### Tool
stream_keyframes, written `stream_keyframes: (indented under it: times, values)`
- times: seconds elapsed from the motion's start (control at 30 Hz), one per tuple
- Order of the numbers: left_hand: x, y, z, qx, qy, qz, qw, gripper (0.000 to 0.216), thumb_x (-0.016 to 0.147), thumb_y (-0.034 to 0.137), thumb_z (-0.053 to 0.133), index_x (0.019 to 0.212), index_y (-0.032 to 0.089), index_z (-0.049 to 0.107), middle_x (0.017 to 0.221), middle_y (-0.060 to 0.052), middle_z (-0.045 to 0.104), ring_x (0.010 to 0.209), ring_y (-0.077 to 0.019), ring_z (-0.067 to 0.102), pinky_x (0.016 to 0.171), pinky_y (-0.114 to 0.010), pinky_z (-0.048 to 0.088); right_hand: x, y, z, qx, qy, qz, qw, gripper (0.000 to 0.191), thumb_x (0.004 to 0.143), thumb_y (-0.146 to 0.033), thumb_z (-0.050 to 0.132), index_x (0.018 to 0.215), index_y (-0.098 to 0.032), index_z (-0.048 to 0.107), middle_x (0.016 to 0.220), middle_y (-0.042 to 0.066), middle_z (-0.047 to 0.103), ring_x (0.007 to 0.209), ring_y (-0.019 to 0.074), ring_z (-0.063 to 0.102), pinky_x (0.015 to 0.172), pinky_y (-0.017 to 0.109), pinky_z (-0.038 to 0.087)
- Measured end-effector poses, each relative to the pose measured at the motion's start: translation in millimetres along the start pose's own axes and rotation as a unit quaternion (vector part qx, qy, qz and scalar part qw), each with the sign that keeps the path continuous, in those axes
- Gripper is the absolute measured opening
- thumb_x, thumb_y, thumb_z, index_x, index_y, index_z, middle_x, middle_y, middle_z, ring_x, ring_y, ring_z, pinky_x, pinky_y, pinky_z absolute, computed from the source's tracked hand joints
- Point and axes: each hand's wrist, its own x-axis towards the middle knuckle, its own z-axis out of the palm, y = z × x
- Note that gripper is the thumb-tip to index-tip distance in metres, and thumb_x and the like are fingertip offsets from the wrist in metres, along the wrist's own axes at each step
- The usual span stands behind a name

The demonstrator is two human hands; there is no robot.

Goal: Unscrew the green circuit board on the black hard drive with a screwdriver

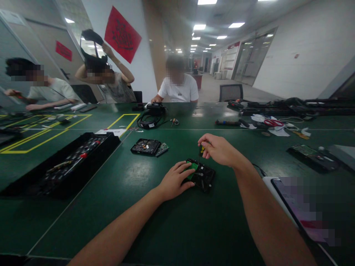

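Note:
A black hard drive point(205, 178) with a green circuit board point(193, 166) lies on the green table in front of me. My left hand point(179, 178) rests on the drive's left side, fingers spread over the board and thumb by the near edge. Closed around a small screwdriver point(202, 150) with a yellow and black handle is my right hand point(217, 148). The screwdriver stands nearly upright, its shaft pointing down at the far part of the drive. Whether its tip sits in a screw is too small to tell. Farther left lies another opened drive point(145, 146), a loose circuit board point(162, 149) beside it.
A long black tray point(66, 162) of parts is at left. On the right are a phone point(302, 210), another drive point(313, 157), a dark cylindrical tool point(227, 122) and red cable point(273, 122). Headgear point(151, 118) lies across the table, where several people sit.

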Motion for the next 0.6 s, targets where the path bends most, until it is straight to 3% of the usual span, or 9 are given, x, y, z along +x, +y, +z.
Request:
stream_keyframes:
  times: [0.1, 0.27, 0.4, 0.6]
  values:
    - [-0.4, -0.2, -0.1, -0.003, 0.000, -0.001, 1.000, 0.057, 0.096, 0.048, 0.065, 0.148, 0.029, 0.053, 0.152, -0.009, 0.053, 0.146, -0.0333, 0.040, 0.118, -0.057, 0.042, 1.2, 3.1, 1.0, -0.007, 0.002, -0.011, 1.000, 0.020, 0.101, -0.015, 0.044, 0.103, -0.018, 0.063, 0.070, 0.002, 0.070, 0.063, 0.0146, 0.070, 0.062, 0.022, 0.052]
    - [-0.5, 0.6, -1.6, -0.001, -0.002, -0.002, 1.000, 0.056, 0.097, 0.047, 0.064, 0.149, 0.030, 0.052, 0.153, -0.009, 0.052, 0.147, -0.0330, 0.039, 0.119, -0.057, 0.041, 6.9, 8.0, 5.7, -0.025, 0.035, -0.027, 0.999, 0.017, 0.101, -0.032, 0.055, 0.101, -0.020, 0.066, 0.078, 0.002, 0.072, 0.064, 0.0143, 0.069, 0.062, 0.023, 0.051]
    - [0.2, 1.0, -2.7, -0.005, 0.000, 0.000, 1.000, 0.056, 0.097, 0.047, 0.065, 0.148, 0.030, 0.052, 0.153, -0.009, 0.052, 0.146, -0.0334, 0.040, 0.118, -0.058, 0.042, 9.6, 8.9, 6.7, -0.047, 0.059, -0.040, 0.996, 0.015, 0.099, -0.033, 0.058, 0.096, -0.020, 0.066, 0.080, 0.001, 0.071, 0.063, 0.0134, 0.068, 0.062, 0.024, 0.050]
    - [-0.5, 0.5, -2.2, -0.006, -0.003, -0.003, 1.000, 0.055, 0.097, 0.047, 0.064, 0.148, 0.029, 0.052, 0.153, -0.010, 0.052, 0.147, -0.0329, 0.039, 0.119, -0.058, 0.041, 7.9, 7.5, 9.0, 0.051, 0.052, 0.008, 0.997, 0.014, 0.096, -0.031, 0.064, 0.101, -0.020, 0.060, 0.079, 0.002, 0.072, 0.056, 0.0136, 0.069, 0.055, 0.023, 0.053]
